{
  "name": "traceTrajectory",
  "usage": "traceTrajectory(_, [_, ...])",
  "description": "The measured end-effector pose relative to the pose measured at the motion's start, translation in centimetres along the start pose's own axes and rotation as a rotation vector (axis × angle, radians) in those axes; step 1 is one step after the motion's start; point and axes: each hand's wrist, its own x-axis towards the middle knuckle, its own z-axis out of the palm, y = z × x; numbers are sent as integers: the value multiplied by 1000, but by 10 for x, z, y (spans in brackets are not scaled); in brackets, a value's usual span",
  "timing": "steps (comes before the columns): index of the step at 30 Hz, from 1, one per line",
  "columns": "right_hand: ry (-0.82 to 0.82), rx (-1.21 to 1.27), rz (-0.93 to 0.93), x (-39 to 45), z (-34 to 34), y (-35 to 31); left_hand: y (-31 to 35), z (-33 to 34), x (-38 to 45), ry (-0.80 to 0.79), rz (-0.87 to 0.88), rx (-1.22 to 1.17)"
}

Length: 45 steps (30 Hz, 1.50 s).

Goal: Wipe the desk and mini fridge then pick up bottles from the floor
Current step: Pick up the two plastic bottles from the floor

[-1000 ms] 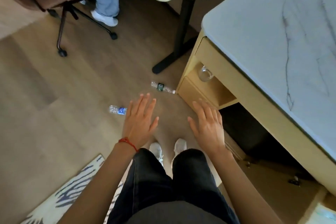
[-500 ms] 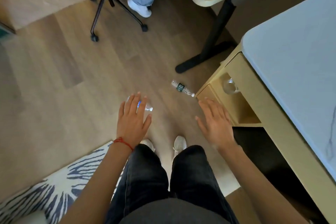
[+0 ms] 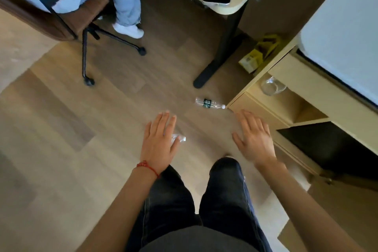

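Two clear plastic bottles lie on the wooden floor. One with a dark green label (image 3: 209, 103) rests by the corner of the cabinet, its white cap toward it. The other bottle (image 3: 179, 138) is mostly hidden under my left hand (image 3: 160, 142); only its neck and cap end show at the right of my fingers. My left hand is spread, fingers apart, over that bottle; whether it touches it I cannot tell. My right hand (image 3: 254, 139) hovers open, palm down, just below and right of the green-label bottle.
A pale wooden cabinet (image 3: 290, 106) with a marble-look top (image 3: 347, 32) stands at right; an open shelf holds a glass (image 3: 273, 86). A black desk leg (image 3: 222, 47), a yellow box (image 3: 252, 58), a wheeled chair (image 3: 88, 32) and a seated person's leg lie ahead.
The view has shifted forward and down toward the floor. My left hand now covers most of the blue-label bottle. My right hand stays open near the cabinet corner.
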Motion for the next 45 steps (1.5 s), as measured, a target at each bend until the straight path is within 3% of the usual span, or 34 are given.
traceTrajectory(5, [80,122,203,-9,18,-65,-58,-30,24,-20,204,87])
traceTrajectory(10, [132,203,389,-25,26,-95,-61,-34,50,-99,294,88])
traceTrajectory(26, [161,269,665,-36,39,-59,-2,-9,111,-247,540,126])
traceTrajectory(34, [254,298,1013,-5,61,-78,0,6,188,-338,898,139])
traceTrajectory(41, [388,451,1458,52,117,-147,-32,25,256,-406,1252,195])
traceTrajectory(45, [403,514,1589,76,152,-184,-56,52,270,-478,1349,246])
